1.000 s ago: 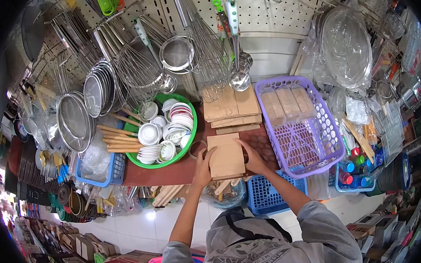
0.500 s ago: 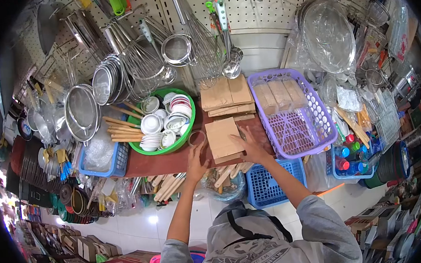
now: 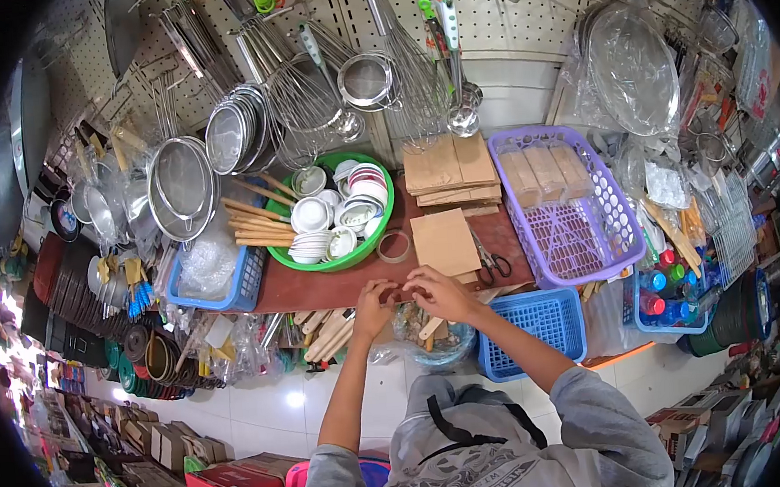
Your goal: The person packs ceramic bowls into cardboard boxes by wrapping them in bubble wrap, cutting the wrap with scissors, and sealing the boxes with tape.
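My left hand (image 3: 375, 308) is just over the front edge of the red-brown table (image 3: 321, 289), fingers curled inward. Close beside it, my right hand (image 3: 441, 294) has bent fingers facing the left ones. Both look pinched; anything between the fingertips is too small to make out. Just beyond the right hand lies a flat piece of brown cardboard (image 3: 445, 242). A roll of tape (image 3: 393, 247) rests to its left. Scissors (image 3: 497, 267) with dark handles lie at its right side, blades partly along the cardboard.
Stacked cardboard (image 3: 444, 172) lies behind. To the left is a green basin (image 3: 330, 265) of small bowls and wooden handles; to the right, a purple basket (image 3: 582, 271) with wrapped blocks. A blue basket (image 3: 543, 364) sits below the edge. Whisks (image 3: 415, 88) and strainers (image 3: 183, 190) hang above.
Both hands have left the tape roll and cardboard and come together at the table's front edge, fingers curling. The scissors now show beside the cardboard. The view has shifted left.
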Demonstrator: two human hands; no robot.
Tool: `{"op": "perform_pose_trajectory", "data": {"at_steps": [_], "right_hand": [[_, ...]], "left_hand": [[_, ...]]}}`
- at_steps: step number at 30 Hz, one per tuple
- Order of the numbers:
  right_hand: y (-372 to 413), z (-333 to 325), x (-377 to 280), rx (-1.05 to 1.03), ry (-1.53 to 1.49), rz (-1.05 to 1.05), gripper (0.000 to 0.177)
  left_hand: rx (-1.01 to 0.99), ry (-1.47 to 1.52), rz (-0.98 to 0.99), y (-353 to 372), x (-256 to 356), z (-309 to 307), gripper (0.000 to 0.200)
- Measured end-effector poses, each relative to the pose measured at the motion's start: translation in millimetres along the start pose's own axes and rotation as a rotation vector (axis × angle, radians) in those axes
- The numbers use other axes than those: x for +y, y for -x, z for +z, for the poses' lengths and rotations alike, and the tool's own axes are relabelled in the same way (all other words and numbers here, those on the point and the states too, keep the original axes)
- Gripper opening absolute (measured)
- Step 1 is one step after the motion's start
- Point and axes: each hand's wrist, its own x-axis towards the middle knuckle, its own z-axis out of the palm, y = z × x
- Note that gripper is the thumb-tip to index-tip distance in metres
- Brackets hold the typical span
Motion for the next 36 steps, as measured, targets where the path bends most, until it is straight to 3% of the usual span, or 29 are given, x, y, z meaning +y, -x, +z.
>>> {"op": "perform_pose_trajectory", "data": {"at_steps": [2, 5, 6, 9, 10, 17, 24, 27, 30, 33, 36], "right_hand": [[-9.7, 12.2, 3.3, -0.056, -0.039, 0.104, 0.031], [-26.1, 38.0, 19.2, 0.008, 0.148, 0.024, 0.039], [-33.7, 39.9, 17.3, -0.111, 0.128, 0.154, 0.05], [-52.8, 51.5, 9.7, -0.195, 0.25, 0.329, 0.061], [-57.6, 62.5, 20.0, -0.165, 0.293, 0.265, 0.075], [-73.0, 89.6, 30.6, -0.22, 0.438, 0.469, 0.087], [-73.9, 101.0, 59.2, -0.125, 0.49, 0.418, 0.061], [-69.7, 101.3, 57.4, -0.081, 0.479, 0.395, 0.046], [-65.6, 103.5, 57.2, -0.094, 0.475, 0.378, 0.034], [-63.4, 100.9, 47.4, -0.118, 0.457, 0.357, 0.029], [-60.8, 98.0, 33.2, -0.152, 0.486, 0.348, 0.028]], "left_hand": [[-0.001, 0.037, -0.003, -2.9, -13.1, -1.4, 0.034], [-0.003, 0.075, 0.03, -9.5, -28.4, -8.9, 0.036], [-0.004, 0.088, 0.053, -15.4, -29.2, -12.9, 0.037], [-0.112, 0.167, -0.096, -24.1, -31.7, -23.1, 0.047], [-0.093, 0.19, -0.015, -28.7, -47.1, -19.4, 0.052], [-0.284, 0.414, -0.097, -50.1, -97.5, -15.5, 0.066], [-0.489, 0.341, -0.092, -68.1, -119.3, -11.5, 0.075], [-0.395, 0.37, 0.061, -64.5, -117.7, -8.0, 0.071], [-0.435, 0.179, 0.068, -62.5, -120.1, -7.2, 0.054], [-0.423, 0.201, 0.027, -56.6, -110.0, -13.4, 0.036], [-0.391, 0.335, 0.057, -54.4, -127.4, -5.3, 0.033]]}}
